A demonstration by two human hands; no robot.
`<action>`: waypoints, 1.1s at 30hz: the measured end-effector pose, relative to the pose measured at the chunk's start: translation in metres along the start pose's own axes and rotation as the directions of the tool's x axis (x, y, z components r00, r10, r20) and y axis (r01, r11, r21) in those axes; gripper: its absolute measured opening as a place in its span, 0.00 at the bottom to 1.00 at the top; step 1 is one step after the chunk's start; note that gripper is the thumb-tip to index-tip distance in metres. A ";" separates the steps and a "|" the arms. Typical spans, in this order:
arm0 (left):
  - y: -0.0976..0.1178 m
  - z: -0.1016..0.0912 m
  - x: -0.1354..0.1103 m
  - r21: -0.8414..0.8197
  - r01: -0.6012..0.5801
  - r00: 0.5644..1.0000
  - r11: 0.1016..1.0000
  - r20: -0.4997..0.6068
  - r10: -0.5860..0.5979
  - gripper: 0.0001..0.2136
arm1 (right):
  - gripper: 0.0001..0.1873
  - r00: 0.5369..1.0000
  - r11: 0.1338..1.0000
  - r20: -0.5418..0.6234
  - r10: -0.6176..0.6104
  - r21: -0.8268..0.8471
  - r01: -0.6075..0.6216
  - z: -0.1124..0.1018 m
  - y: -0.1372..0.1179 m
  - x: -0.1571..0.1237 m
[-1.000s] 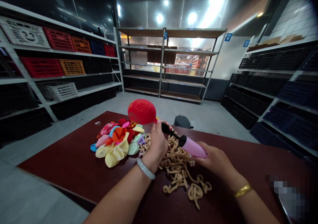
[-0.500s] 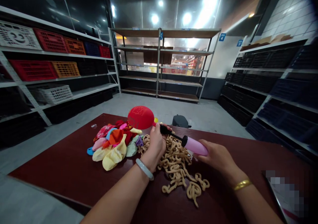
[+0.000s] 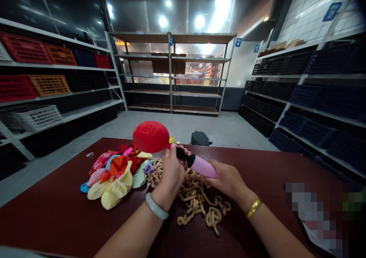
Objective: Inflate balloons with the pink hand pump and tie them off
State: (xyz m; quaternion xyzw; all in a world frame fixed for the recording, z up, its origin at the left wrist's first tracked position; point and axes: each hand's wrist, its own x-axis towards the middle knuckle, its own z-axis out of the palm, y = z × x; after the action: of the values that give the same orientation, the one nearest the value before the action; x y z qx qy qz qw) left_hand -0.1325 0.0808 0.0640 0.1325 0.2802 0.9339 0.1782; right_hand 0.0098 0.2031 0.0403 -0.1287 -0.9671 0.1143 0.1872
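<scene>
A red balloon (image 3: 151,136), partly inflated and with a printed pattern, sits on the black nozzle end of a hand balloon pump (image 3: 203,167). My left hand (image 3: 172,170) is closed around the balloon's neck and the pump's black end. My right hand (image 3: 227,179) grips the pump's pink barrel at its far end. The pump's black shaft is now mostly inside the barrel. Beneath my hands lies a heap of tan, curly long balloons (image 3: 197,200). To the left is a pile of loose uninflated balloons (image 3: 117,189) in several colours.
All this lies on a dark red table (image 3: 251,166). A blurred flat item (image 3: 317,220) is at its right side. Beyond the far edge shows a dark grey object (image 3: 200,137). Shelves with crates (image 3: 61,55) stand left and right, and a metal rack (image 3: 171,94) behind.
My right hand has pushed the pink barrel toward my left hand, so the shaft between them has shortened. The balloon looks slightly larger. The view has shifted to the right.
</scene>
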 end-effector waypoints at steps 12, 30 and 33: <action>0.064 -0.024 0.053 0.036 -0.117 0.988 0.993 -0.097 0.119 0.04 | 0.23 0.998 0.999 0.051 0.036 -0.017 -0.035 -0.014 0.028 0.001; -0.002 -0.001 -0.002 0.009 0.013 0.999 1.000 0.038 -0.013 0.10 | 0.28 0.999 0.999 0.014 -0.040 -0.036 0.041 -0.007 0.005 -0.001; -0.010 0.005 -0.013 -0.011 0.054 0.998 0.998 0.045 -0.053 0.09 | 0.29 1.000 0.999 0.000 -0.029 -0.016 0.029 -0.007 -0.005 -0.002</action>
State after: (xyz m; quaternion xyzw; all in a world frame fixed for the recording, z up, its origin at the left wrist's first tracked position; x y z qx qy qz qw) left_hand -0.1160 0.0856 0.0604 0.1445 0.2739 0.9273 0.2101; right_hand 0.0133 0.1992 0.0474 -0.1161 -0.9698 0.1037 0.1878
